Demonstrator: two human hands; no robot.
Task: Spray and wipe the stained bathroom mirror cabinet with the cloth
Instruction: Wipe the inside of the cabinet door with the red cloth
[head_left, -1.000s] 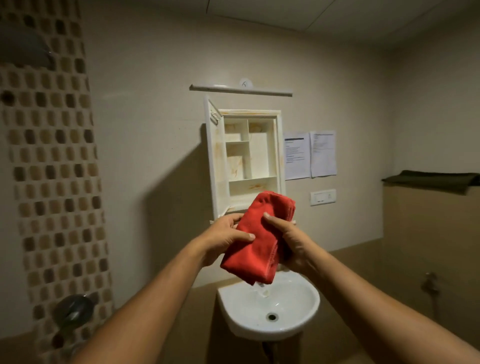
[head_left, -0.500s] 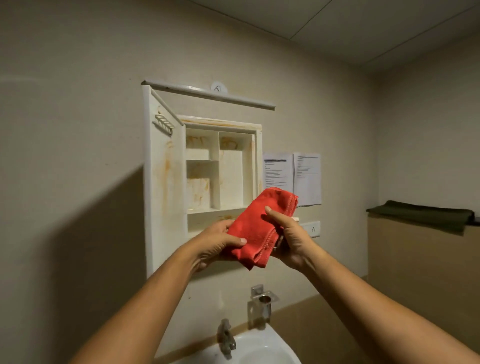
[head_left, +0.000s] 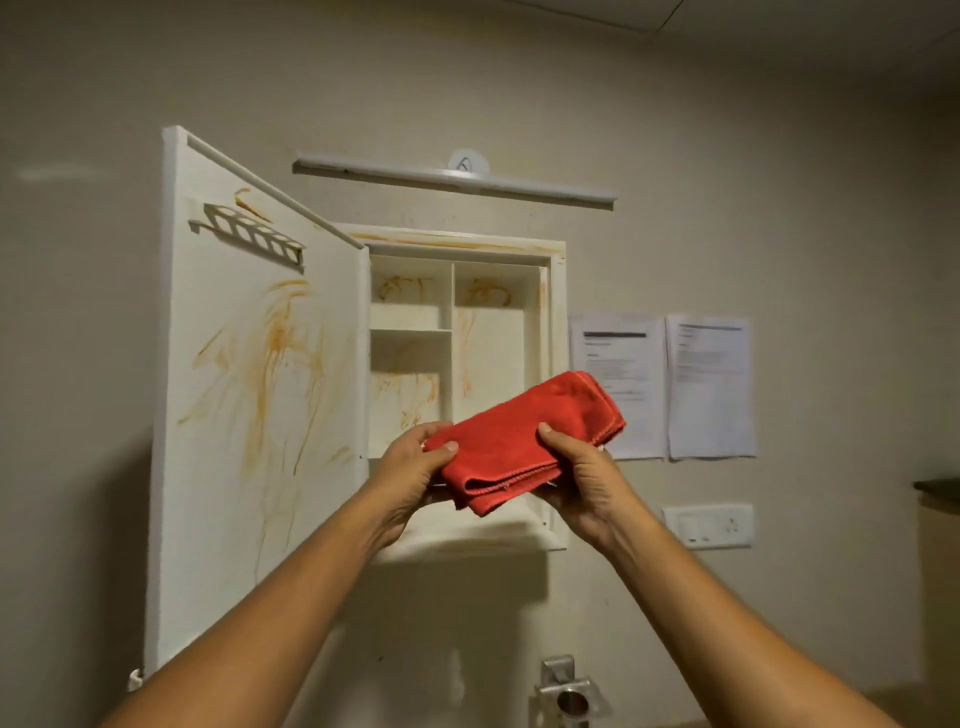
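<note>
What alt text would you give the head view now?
Both hands hold a folded red cloth before an open white wall cabinet, the left hand gripping its left end, the right hand its right. Orange stains streak the inside of its door and compartments.

The wall (head_left: 675, 130) carries a white mirror cabinet (head_left: 457, 240), its door (head_left: 260, 441) swung open to the left. Inside the cabinet, a short shelf (head_left: 410, 330) splits the left half, with one tall compartment to its right. Orange stains (head_left: 280, 332) smear the door's inner face and the back panels. A small rack (head_left: 249, 234) sits high on the door. Above the cabinet hangs a light bar (head_left: 452, 179). To its right are two paper sheets (head_left: 709, 387) and a switch plate (head_left: 709, 525). Below it is a metal holder (head_left: 569, 696).
</note>
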